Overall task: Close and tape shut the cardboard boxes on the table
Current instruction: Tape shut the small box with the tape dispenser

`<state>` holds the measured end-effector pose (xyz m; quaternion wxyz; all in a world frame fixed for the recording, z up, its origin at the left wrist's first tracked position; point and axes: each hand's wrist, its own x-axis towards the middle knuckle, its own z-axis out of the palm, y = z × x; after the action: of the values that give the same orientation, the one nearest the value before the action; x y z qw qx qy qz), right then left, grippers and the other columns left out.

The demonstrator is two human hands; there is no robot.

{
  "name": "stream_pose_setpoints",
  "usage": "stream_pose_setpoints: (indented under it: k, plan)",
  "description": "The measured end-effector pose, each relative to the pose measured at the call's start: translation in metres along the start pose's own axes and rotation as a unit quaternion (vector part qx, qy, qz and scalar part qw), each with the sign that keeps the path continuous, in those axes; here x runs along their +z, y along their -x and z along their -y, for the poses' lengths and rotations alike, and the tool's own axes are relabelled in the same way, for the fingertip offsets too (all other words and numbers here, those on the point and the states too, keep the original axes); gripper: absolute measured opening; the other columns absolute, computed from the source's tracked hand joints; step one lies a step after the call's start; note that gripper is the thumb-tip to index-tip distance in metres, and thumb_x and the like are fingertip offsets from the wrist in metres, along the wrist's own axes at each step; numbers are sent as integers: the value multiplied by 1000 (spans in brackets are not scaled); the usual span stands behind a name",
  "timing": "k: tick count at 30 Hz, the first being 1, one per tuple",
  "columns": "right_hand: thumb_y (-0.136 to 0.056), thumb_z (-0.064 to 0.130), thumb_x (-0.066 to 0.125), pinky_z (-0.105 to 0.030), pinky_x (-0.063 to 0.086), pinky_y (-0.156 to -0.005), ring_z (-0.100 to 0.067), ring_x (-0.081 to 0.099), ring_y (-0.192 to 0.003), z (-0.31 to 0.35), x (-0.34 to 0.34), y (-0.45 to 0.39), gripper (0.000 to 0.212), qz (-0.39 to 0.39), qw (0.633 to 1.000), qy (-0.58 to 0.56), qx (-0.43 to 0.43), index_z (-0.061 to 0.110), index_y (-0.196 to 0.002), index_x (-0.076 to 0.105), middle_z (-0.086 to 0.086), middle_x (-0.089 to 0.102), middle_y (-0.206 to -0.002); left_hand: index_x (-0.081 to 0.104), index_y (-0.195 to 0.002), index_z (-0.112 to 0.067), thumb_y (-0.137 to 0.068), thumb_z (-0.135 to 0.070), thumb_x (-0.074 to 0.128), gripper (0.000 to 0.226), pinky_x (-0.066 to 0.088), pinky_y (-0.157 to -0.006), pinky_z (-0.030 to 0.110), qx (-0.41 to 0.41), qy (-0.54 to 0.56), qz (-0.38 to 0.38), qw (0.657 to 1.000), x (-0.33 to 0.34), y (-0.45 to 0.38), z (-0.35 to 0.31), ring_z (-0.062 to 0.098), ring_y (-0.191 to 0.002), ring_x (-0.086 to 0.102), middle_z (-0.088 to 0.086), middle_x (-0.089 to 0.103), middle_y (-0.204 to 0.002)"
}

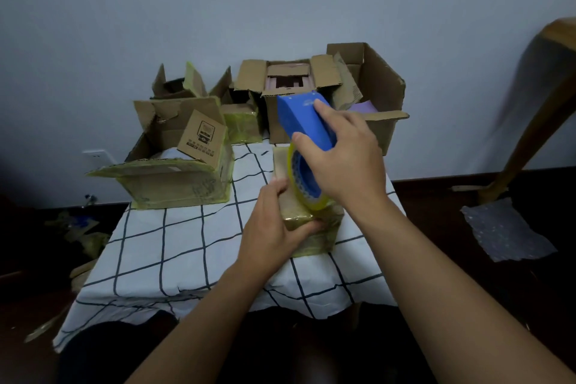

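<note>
Fingers of the right hand (pixel 346 162) curl round a blue tape dispenser (pixel 307 125), its yellowish roll (pixel 304 188) pressed on top of a small taped box (pixel 314 227) near the middle of the checked table (pixel 174 246). Left hand (pixel 274 227) grips that box's near-left corner, thumb along its front edge. Open boxes stand farther back: one at left (pixel 174 178), one at centre (pixel 290 93), one at far right (pixel 380 97).

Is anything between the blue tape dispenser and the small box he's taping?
Nothing visible. The right hand holds the blue plastic tape dispenser with its yellowish roll directly on the small taped cardboard box, which the left hand grips.
</note>
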<state>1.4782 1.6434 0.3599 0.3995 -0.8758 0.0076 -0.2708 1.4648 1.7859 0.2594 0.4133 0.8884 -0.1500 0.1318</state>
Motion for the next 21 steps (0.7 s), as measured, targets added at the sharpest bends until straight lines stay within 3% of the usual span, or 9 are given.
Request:
stream_pose_setpoints:
  k: [2, 6, 10, 17, 21]
  plan:
    - [-91, 52, 61, -33, 45, -82, -15, 53, -110, 2, 12, -12, 61, -3, 999, 33, 0, 35, -147, 45, 5, 48, -130, 38, -136, -23, -66, -51, 85, 89, 39, -91, 17, -22, 3, -1, 1000, -1, -1, 0, -4, -118, 42, -22, 40, -128]
    - [-93, 52, 57, -33, 45, -81, -18, 53, -112, -1, 35, -47, 60, 0, 999, 50, 20, 33, -148, 44, 3, 46, -133, 44, -130, -18, -65, -63, 78, 87, 37, -92, 14, 14, -12, -13, 1000, 0, -2, 4, -3, -119, 43, -19, 41, -125]
    - [-94, 52, 56, -33, 44, -78, -20, 54, -112, -7, 56, -80, 60, 1, 999, 38, 29, 32, -149, 42, 1, 45, -135, 48, -128, -12, -64, -74, 66, 92, 31, -98, 11, 26, -9, -20, 999, 1, -2, 6, -20, -119, 25, -7, 53, -131]
    - [-94, 52, 56, -40, 50, -84, -20, 53, -113, -11, 65, -94, 63, 8, 998, 31, 46, 32, -151, 38, -1, 43, -137, 51, -118, -11, -65, -76, 64, 85, 40, -104, 25, 35, -16, -29, 999, 4, -2, 9, 7, -137, 38, -5, 52, -138]
    - [-93, 49, 57, -40, 50, -85, -20, 53, -110, -5, 53, -82, 62, 14, 998, 38, 51, 30, -150, 41, -2, 45, -131, 50, -117, -13, -62, -76, 63, 84, 41, -100, 26, 29, -33, -22, 999, 1, -3, 5, 8, -139, 37, -7, 51, -139]
